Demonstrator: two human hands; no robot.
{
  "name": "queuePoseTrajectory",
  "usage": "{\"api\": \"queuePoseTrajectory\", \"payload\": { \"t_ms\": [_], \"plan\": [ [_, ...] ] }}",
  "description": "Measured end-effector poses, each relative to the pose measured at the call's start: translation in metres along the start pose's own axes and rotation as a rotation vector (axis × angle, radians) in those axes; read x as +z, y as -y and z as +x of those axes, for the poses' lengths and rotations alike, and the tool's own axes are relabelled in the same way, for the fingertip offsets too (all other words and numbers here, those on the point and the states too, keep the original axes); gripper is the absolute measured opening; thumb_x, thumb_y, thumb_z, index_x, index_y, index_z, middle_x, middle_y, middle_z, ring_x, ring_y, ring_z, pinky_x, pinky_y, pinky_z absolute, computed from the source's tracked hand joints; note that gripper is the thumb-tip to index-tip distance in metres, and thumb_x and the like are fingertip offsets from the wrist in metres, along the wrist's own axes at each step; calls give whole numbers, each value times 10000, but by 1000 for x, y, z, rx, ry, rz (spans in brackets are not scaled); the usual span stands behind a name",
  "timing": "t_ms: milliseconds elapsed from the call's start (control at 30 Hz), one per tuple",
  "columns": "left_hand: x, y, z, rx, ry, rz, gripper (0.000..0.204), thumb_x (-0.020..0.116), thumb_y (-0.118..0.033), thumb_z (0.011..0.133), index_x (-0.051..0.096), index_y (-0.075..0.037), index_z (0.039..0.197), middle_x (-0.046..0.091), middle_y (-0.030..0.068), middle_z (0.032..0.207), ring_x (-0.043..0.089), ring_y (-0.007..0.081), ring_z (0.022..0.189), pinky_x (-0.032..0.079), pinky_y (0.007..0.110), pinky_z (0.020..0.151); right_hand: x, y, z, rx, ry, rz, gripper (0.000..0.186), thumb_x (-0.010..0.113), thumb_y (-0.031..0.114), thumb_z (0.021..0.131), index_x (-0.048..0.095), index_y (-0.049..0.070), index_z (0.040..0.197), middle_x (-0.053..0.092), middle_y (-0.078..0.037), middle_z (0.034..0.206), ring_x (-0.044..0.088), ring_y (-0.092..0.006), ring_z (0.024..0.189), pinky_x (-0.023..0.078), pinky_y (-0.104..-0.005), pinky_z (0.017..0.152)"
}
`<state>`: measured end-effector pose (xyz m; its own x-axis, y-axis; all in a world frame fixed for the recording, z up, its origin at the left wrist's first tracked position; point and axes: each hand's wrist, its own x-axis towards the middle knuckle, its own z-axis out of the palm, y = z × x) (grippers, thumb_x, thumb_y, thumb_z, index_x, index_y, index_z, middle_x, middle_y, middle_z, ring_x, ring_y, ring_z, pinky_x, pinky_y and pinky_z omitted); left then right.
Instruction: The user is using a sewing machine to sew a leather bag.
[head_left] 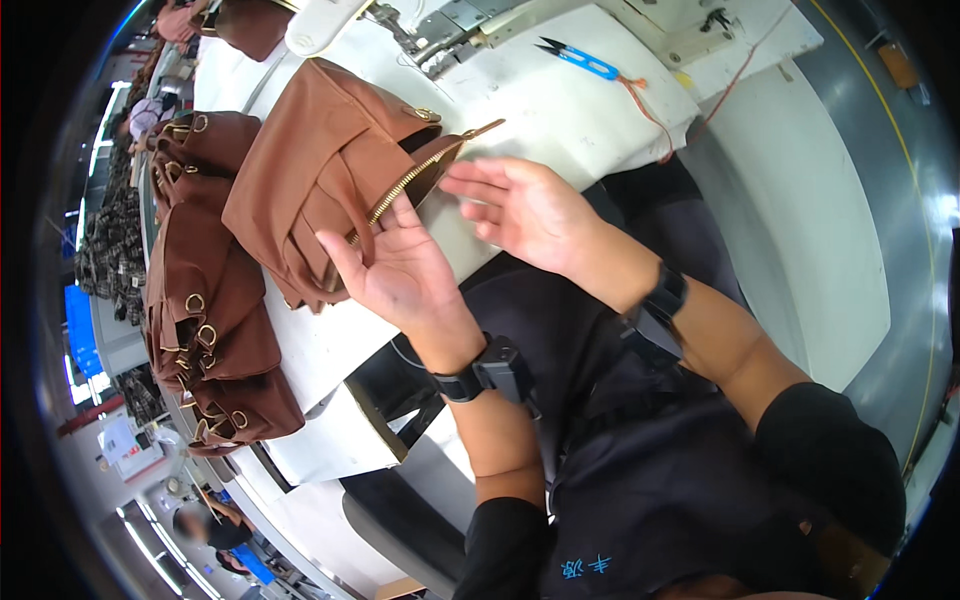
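A brown handbag (pixel 310 165) lies on the white sewing table, its brass-toothed zipper (pixel 405 190) facing me. My left hand (pixel 408 275) is palm up at the zipped edge. Its thumb stands out beside a brown strap, and its other fingertips are partly hidden at the bag's opening. My right hand (pixel 530 215) hovers just right of the zipper, fingers stretched and slightly apart, with nothing in them. A brown zipper end (pixel 484 129) sticks out beyond the bag's upper right corner.
Blue-handled thread snips (pixel 580 58) lie near the sewing machine (pixel 440 35), with orange thread (pixel 640 100) beside them. More brown bags (pixel 215 290) with gold rings are piled along the table's left side. Another brown bag (pixel 250 25) sits at the far end. People work in the background.
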<state>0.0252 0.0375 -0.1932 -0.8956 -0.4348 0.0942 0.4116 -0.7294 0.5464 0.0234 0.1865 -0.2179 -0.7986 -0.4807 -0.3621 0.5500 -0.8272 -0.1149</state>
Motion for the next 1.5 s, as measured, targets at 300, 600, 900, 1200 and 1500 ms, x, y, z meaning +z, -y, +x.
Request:
{"api": "queuePoseTrajectory", "payload": {
  "t_ms": [300, 600, 900, 1200, 1500],
  "plan": [
    [44, -3, 133, -193, 73, 178, 334, 548, -131, 1071, 610, 92, 1311, 665, 218, 1359, 613, 365, 1307, 476, 517, 1186, 64, 142, 3, -1964, 166, -1803, 244, 604, 224, 1026, 755, 35, 1063, 751, -71, 910, 653, -153, 740, 535, -364, 670],
    [81, 48, 195, -156, 294, 285, 381, 405, -72, 1074, 547, 67, 1400, 609, 214, 1455, 586, 339, 1346, 496, 509, 1138, 113, 173, 53, -1257, 430, -2618, 195, 652, 132, 843, 745, -33, 887, 734, -261, 904, 732, -425, 870, 577, -533, 760],
    [66, 21, 218, -356, 512, 33, 326, 554, 23, 1009, 608, 106, 1320, 653, 226, 1377, 614, 362, 1283, 502, 513, 1147, 138, 186, 158, -937, 448, -2253, 279, 634, 274, 945, 753, 27, 998, 754, -162, 923, 702, -318, 839, 564, -444, 766],
    [75, 26, 196, -187, 476, 136, 316, 602, 57, 994, 613, 59, 1309, 648, 210, 1376, 594, 341, 1316, 471, 522, 1180, 129, 166, 139, -866, 211, -2595, 359, 612, 326, 984, 774, 18, 1068, 756, -228, 1120, 736, -382, 973, 591, -485, 834],
    [87, 24, 205, -134, 442, 144, 360, 704, -77, 966, 632, 78, 1282, 676, 194, 1351, 629, 330, 1281, 495, 502, 1146, 138, 153, 106, -877, 102, -2616, 377, 580, 363, 1020, 772, 60, 1137, 752, -183, 1190, 726, -351, 1032, 579, -470, 889]
  ]
}}
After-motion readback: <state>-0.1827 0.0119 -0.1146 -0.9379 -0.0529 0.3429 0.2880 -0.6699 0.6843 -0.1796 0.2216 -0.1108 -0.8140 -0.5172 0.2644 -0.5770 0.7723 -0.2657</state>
